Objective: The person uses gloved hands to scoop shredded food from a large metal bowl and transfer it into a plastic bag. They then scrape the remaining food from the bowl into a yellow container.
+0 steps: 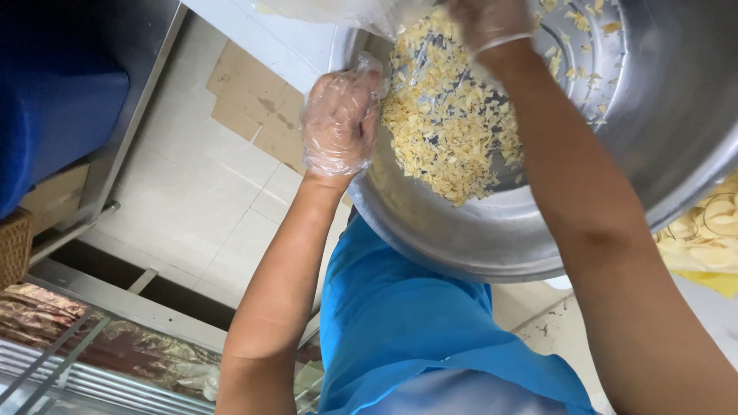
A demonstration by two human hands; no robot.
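Note:
A big steel bowl [661,131] is tilted, with a heap of small pale yellow flakes [446,123] lying against its lower side. My left hand [340,121], in a thin clear plastic glove, grips the bowl's rim at the left. My right hand [488,21], also gloved, reaches into the flakes near the top of the view, its fingers partly cut off by the frame edge. A clear plastic bag [338,11] hangs at the bowl's upper edge, next to the flakes.
My blue apron [400,323] fills the lower middle. The tiled floor [192,192] carries flattened cardboard [254,107]. A blue seat [54,100] and metal frame stand at left. Round yellow chips [707,230] lie at the right edge.

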